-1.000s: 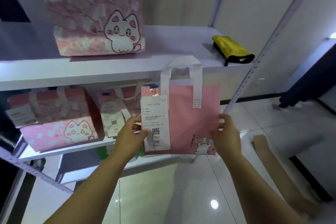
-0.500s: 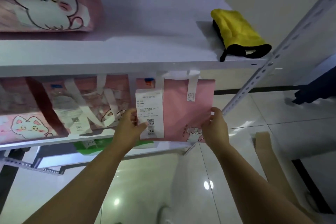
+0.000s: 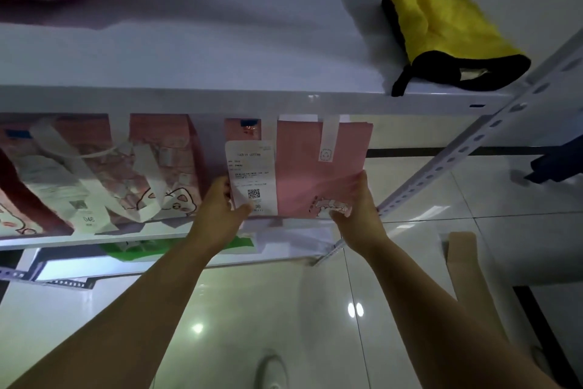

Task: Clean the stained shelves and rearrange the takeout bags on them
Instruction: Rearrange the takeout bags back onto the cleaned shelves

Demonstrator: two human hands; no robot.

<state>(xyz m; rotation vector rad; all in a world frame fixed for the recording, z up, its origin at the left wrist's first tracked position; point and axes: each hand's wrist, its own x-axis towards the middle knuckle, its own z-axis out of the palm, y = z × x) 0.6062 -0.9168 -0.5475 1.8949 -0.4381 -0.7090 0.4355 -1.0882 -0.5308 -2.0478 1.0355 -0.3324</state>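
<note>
Upper shelf [image 3: 189, 51], white metal. At its right end lies a yellow cloth [image 3: 441, 19] with black trim. Middle shelf [image 3: 94, 238] below carries a row of cat-print bags [image 3: 157, 164]. Just beside them, at the right end, is a pink takeout bag [image 3: 315, 174] — upright, its handles tucked under the upper shelf's lip. Receipt [image 3: 252, 177] on its left front. Left hand [image 3: 217, 215] grips the bag's lower left corner, thumb on the receipt — right hand [image 3: 359, 215] grips the lower right corner.
</note>
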